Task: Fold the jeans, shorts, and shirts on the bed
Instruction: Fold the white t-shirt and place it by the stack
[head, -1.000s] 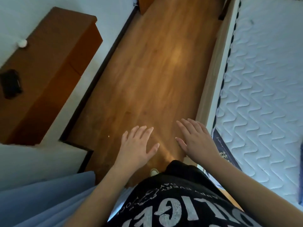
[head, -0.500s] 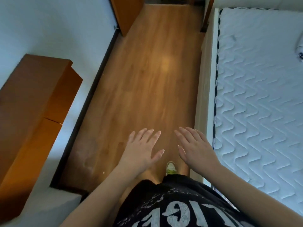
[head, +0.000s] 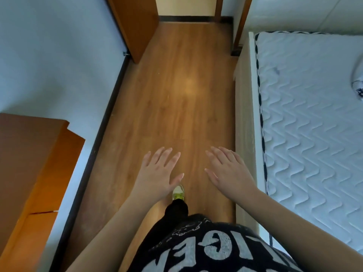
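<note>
Fingers of both hands are straight and spread, palms down, holding nothing: the left hand (head: 159, 171) and right hand (head: 227, 171) float above the wooden floor (head: 176, 95) in front of the person's black printed shirt (head: 206, 250). Over the last second the view has swung from a brown cabinet (head: 29, 163) on the left to face down the aisle, and more of the bed (head: 314, 124) with its white quilted mattress now shows on the right. A pale garment (head: 358, 89), only partly seen, has appeared at the bed's far right edge. No jeans or shorts are in view. Folding seems not yet begun; the person appears to be walking along the bed toward the clothes
</note>
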Action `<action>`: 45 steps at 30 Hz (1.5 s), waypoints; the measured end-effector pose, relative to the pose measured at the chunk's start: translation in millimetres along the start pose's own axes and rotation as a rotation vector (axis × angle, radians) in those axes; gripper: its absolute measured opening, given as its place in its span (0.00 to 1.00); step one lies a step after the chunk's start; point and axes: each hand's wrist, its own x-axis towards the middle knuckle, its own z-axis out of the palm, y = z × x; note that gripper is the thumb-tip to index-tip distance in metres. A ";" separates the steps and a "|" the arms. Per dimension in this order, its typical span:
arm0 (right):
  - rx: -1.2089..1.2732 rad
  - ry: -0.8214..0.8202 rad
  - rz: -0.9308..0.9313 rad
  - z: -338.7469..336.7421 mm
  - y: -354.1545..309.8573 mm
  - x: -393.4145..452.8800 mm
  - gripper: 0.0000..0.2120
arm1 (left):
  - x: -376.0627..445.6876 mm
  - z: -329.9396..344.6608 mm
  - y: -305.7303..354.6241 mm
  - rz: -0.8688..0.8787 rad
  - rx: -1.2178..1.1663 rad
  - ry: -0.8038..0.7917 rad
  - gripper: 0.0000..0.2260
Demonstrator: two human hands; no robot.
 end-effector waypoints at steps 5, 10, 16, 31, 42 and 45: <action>-0.036 -0.008 0.142 -20.2 7.3 78.4 0.25 | 69.4 -18.4 -54.8 0.058 -0.041 -0.061 0.31; -0.038 0.033 0.211 -39.8 30.9 159.9 0.24 | 168.9 -49.5 -87.5 0.183 0.023 -0.043 0.31; 0.002 0.044 0.313 -51.8 88.8 235.0 0.25 | 298.2 -84.5 -73.6 0.280 0.021 -0.019 0.31; 0.055 0.019 0.322 -109.0 287.7 455.8 0.27 | 592.9 -167.6 -48.5 0.269 0.043 0.026 0.32; 0.035 0.016 0.275 -131.1 340.5 676.5 0.26 | 779.1 -208.6 -128.8 0.245 0.033 0.073 0.30; 0.031 0.006 0.310 -143.1 347.7 729.4 0.26 | 828.6 -227.6 -155.5 0.293 0.048 0.100 0.30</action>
